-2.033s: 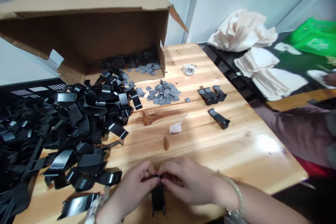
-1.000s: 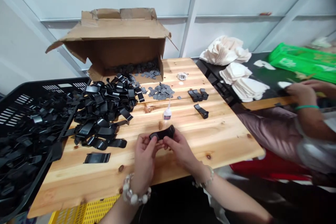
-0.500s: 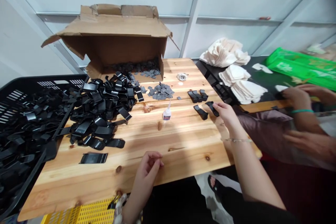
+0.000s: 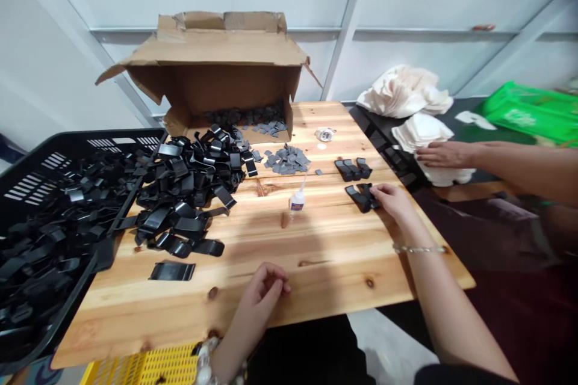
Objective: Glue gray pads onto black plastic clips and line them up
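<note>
On the right part of the table, my right hand [image 4: 392,200] pinches a curved black plastic clip [image 4: 367,190]. That clip lies against another black clip [image 4: 356,197]. Just behind them stands a short row of similar black clips [image 4: 352,169]. My left hand [image 4: 267,289] rests near the front edge of the table, its fingers loosely curled and nothing visible in them. Between the hands and the box stands a small white glue bottle [image 4: 297,198] with a thin nozzle. Past it lies a heap of small grey pads [image 4: 287,159].
A big pile of black clips [image 4: 180,180] and a black crate [image 4: 67,135] fill the left. Behind stands an open cardboard box [image 4: 221,48]. A wristwatch [image 4: 325,134] lies at the back. Right, another person's hand [image 4: 445,154] presses on white cloth pieces [image 4: 424,130] near a green basket [image 4: 519,114].
My right hand has brought its clip down and left against the neighbouring clip. The view has shifted slightly left. The other person's hand has reached onto the white stack.
</note>
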{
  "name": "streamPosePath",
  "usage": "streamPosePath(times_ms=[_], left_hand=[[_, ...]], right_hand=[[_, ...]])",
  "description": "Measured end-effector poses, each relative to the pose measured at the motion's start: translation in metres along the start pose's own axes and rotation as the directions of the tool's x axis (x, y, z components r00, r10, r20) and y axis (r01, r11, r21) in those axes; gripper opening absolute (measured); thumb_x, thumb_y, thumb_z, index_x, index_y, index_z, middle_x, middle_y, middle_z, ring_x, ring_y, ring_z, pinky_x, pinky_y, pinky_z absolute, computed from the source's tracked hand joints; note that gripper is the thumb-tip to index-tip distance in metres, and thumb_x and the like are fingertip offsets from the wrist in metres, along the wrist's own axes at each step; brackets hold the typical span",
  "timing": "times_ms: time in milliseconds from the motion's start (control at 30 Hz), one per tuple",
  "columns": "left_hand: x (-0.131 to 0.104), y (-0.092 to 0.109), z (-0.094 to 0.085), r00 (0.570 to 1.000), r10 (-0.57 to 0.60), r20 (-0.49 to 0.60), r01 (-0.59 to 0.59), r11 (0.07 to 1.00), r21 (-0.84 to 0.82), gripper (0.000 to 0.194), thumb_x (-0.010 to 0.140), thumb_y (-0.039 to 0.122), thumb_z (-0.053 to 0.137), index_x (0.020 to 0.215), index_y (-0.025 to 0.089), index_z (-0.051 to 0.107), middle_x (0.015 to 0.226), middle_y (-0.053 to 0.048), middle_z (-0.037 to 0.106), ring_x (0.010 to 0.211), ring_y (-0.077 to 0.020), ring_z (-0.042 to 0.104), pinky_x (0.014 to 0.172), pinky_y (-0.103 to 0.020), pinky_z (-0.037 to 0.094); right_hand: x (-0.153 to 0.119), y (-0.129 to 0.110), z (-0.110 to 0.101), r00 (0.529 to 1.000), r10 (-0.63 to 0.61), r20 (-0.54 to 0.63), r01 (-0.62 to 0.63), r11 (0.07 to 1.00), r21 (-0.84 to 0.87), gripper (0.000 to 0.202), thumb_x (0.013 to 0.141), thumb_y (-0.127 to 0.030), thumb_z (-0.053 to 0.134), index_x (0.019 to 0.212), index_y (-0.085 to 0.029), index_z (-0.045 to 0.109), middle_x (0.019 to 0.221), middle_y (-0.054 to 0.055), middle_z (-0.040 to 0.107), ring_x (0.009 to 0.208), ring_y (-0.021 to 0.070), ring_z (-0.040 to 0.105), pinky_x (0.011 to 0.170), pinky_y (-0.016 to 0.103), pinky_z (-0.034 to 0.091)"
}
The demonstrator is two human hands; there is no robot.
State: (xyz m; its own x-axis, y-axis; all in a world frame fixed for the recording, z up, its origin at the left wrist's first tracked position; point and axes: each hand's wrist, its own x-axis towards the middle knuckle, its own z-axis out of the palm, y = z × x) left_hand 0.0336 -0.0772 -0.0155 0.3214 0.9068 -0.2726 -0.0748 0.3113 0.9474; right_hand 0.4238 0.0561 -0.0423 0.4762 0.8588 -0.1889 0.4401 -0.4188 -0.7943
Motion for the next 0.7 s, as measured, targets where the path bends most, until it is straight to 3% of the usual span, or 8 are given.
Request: streamPosePath(times_ms=[200,300,400,500,700], left_hand=[[-0.001,0.000,0.001,1.000,-0.026,0.018,0.025,0.999,0.040,0.020,0.087,0.038,0.056,0.086,0.019,0.057,0.080,-0.002,0.060,0.078,-0.0176,0.057,0.077,-0.032,0.044],[0.000,-0.001,0.001,1.000,-0.018,0.005,0.018,0.999,0.043,0.019,0.087,0.038,0.056,0.086,0.019,0.057,0.080,-0.002,0.059,0.078,-0.0177,0.057,0.077,-0.032,0.044],[0.002,-0.002,0.001,1.000,-0.009,0.001,0.009,0.999,0.036,0.020,0.086,0.038,0.057,0.085,0.018,0.057,0.081,-0.002,0.058,0.077,-0.0178,0.057,0.076,-0.032,0.045],[0.002,-0.003,0.001,1.000,-0.007,0.005,0.007,0.999,0.034,0.019,0.087,0.037,0.056,0.085,0.018,0.057,0.081,-0.002,0.058,0.077,-0.0181,0.058,0.076,-0.032,0.046],[0.001,-0.001,0.001,1.000,-0.017,0.018,0.016,0.999,0.050,0.018,0.088,0.036,0.053,0.085,0.018,0.056,0.080,-0.002,0.058,0.077,-0.0184,0.057,0.077,-0.033,0.045]], right_hand=[[0.000,-0.010,-0.006,0.984,-0.179,-0.011,0.178,0.981,-0.078,0.032,0.088,-0.032,0.060,0.115,-0.014,0.059,0.105,0.007,0.065,0.087,0.0148,0.064,0.076,0.032,0.054],[0.001,-0.025,-0.009,0.955,-0.284,0.087,0.295,0.943,-0.156,0.029,0.079,-0.027,0.068,0.106,-0.019,0.067,0.103,0.005,0.069,0.089,0.0171,0.065,0.081,0.030,0.052],[0.002,-0.036,-0.013,0.937,-0.293,0.192,0.337,0.903,-0.268,0.015,0.077,-0.024,0.069,0.092,-0.018,0.071,0.099,0.005,0.071,0.092,0.0183,0.064,0.088,0.033,0.049],[0.002,-0.039,-0.021,0.960,-0.210,0.183,0.268,0.875,-0.403,0.019,0.086,-0.032,0.062,0.094,-0.015,0.066,0.099,0.005,0.068,0.093,0.0166,0.063,0.088,0.037,0.050],[-0.007,-0.029,-0.038,1.000,-0.012,0.021,0.022,0.835,-0.549,0.030,0.091,-0.037,0.054,0.112,-0.015,0.060,0.113,0.008,0.061,0.100,0.0187,0.061,0.086,0.039,0.052]])
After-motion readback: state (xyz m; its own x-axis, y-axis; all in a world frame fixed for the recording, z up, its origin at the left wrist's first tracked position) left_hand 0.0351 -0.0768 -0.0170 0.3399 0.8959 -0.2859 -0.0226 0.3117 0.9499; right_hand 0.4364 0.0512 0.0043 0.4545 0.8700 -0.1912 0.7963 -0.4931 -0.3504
